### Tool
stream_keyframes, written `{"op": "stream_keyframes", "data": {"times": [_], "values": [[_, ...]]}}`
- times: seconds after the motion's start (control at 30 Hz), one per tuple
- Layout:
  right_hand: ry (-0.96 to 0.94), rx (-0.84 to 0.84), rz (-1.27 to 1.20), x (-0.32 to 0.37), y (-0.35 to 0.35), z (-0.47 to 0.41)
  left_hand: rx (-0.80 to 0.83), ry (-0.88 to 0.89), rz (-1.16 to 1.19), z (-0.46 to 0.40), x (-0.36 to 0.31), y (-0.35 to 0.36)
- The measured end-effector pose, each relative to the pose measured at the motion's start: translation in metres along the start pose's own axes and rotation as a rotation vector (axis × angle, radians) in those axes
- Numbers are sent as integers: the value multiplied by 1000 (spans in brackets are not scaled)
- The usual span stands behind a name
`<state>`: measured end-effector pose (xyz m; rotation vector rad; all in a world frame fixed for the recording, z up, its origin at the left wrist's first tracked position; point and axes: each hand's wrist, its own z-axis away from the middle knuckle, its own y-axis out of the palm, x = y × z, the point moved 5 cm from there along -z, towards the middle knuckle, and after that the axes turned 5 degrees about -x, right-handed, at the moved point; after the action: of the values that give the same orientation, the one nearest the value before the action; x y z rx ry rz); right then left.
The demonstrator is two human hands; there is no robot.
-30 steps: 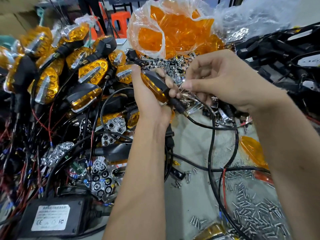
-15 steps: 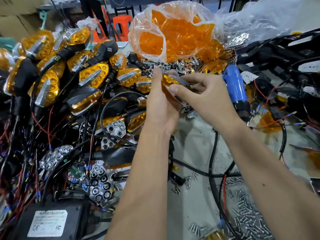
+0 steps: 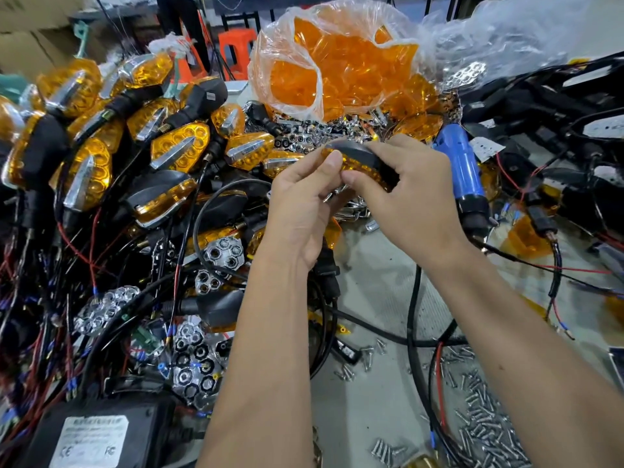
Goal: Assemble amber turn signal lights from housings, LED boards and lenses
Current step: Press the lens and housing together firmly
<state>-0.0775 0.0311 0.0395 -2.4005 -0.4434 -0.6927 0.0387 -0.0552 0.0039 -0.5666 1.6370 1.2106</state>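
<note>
Since a second ago the turn signal light (image 3: 363,162) has lifted off the black cable and both hands have raised it higher, toward the bag of amber lenses (image 3: 341,62); blue tool (image 3: 464,170), hidden before, now shows right of the hands. Left hand (image 3: 304,211) pinches the light's left end, thumb tip on the amber lens face, fingers curled behind. Right hand (image 3: 408,194) grips the right end, thumb under the lens edge, fingers wrapped over the black housing. Light is held in the air above the tabletop (image 3: 378,298), black back up, amber side facing the person. Pile of finished lights (image 3: 179,146) with wires lies well to the left. Clear reflector pieces (image 3: 223,255) sit below that pile. Loose screws (image 3: 486,430) scattered at lower right. Black power adapter (image 3: 94,437) at bottom left.
</note>
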Motion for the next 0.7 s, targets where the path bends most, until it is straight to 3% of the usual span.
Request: {"op": "stream_keyframes", "data": {"times": [0.3,0.47,0.6,0.7], "values": [[-44,-17,56,3,2,5,-109,17,-3,-3,0,0],[-26,65,64,1,4,3,-148,-6,44,-1,2,0],[153,145,-101,-5,2,-2,-170,-5,54,2,7,8],[267,40,-138,-5,2,-2,-115,-36,-1,6,11,16]]}}
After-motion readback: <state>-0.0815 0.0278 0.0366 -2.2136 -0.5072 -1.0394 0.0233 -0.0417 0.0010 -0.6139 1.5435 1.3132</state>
